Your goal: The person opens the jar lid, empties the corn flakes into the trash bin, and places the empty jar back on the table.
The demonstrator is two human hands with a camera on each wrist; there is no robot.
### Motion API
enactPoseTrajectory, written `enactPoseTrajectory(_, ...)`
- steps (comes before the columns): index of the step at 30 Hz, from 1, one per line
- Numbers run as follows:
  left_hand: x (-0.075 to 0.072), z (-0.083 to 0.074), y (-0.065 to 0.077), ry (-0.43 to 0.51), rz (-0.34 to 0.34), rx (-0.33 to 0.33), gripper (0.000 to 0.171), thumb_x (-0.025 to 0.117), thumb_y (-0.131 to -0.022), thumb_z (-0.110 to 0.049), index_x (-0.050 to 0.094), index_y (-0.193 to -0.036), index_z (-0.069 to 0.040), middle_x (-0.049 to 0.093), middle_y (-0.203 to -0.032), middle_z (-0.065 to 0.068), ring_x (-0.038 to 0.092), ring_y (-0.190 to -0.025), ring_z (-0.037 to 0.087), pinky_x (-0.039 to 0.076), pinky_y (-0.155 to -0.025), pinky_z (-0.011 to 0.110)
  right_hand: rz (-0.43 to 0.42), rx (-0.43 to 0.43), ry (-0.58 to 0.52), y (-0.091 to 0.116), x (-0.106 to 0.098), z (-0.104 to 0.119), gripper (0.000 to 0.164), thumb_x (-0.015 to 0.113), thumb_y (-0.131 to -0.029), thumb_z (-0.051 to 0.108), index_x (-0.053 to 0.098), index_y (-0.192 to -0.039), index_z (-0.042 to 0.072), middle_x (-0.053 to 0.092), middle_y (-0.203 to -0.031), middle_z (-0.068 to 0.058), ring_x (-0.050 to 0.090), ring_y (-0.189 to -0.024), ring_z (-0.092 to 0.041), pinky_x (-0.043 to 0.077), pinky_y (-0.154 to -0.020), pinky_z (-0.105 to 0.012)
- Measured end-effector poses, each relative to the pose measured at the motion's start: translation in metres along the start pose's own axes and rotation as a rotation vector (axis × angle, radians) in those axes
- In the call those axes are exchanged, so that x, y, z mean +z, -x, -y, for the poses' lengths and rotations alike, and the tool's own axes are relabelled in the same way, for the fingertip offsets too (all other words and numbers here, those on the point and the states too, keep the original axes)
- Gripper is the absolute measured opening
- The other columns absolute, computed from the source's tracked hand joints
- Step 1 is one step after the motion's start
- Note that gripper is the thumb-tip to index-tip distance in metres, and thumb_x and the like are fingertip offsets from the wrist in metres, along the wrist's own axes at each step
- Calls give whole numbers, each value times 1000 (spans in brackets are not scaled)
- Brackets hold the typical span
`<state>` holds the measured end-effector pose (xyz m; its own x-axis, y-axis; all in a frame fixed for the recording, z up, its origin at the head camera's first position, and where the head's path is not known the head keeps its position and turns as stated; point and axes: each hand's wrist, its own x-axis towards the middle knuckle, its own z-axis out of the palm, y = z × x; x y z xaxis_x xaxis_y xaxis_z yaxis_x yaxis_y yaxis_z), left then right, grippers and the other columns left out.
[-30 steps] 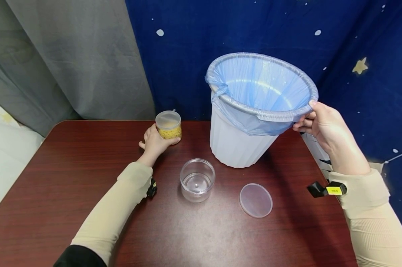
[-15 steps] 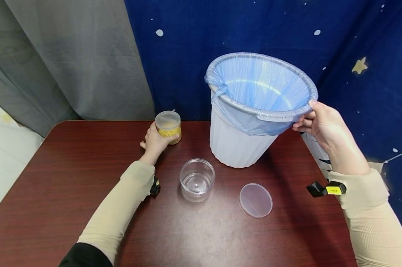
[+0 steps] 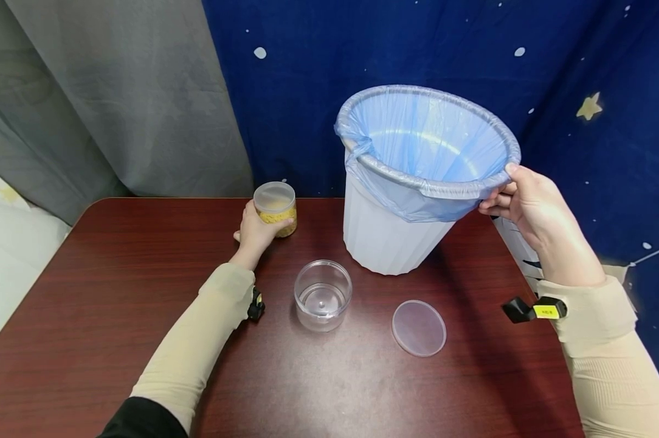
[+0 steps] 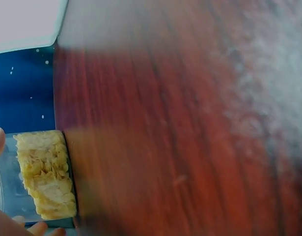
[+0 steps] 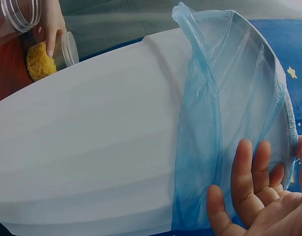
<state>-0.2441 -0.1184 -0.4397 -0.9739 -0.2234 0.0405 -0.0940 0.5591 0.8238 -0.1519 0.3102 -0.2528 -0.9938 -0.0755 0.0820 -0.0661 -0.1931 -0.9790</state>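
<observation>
At the back of the table my left hand (image 3: 256,231) holds a lidded clear jar (image 3: 276,207), thumb and fingers around its side. Lumpy yellow contents (image 4: 45,174) fill the jar's lower part in the left wrist view. My right hand (image 3: 537,204) grips the rim of a white trash bin (image 3: 389,225), its thumb on top and fingers beneath. A pale blue liner bag (image 5: 202,123) folds over that rim. The bin stands on the table, its mouth facing up and toward me. Its bottom inside is hidden.
An uncovered clear round container (image 3: 323,304) stands in front of the bin, and a translucent flat lid (image 3: 419,328) lies to its right. The brown table (image 3: 143,274) ends against grey and dark blue curtains (image 3: 296,109).
My left forearm has shifted slightly to the right, while the hand stays around the jar. The right hand and the bin look unchanged.
</observation>
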Motion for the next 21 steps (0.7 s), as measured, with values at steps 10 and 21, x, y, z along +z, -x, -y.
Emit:
enactPoseTrajectory(10,-5,7,-3,119,31,70,95,85,-71,-34,29,-140,-2,42,-132,17,44,-119,33,35,-101,47,4,-10,-12,-1,1,0,26,50,-100,22,61,-87,3,63,-65,-11,64,-61,-21,54,-65,-31)
enactPoseTrajectory(21,-9,13,1,173,70,77,94,86,-70,-30,27,-138,-3,48,-130,20,47,-117,32,37,-100,44,4,-21,-13,0,0,0,26,51,-100,21,62,-84,4,63,-65,-11,64,-61,-21,54,-65,-31)
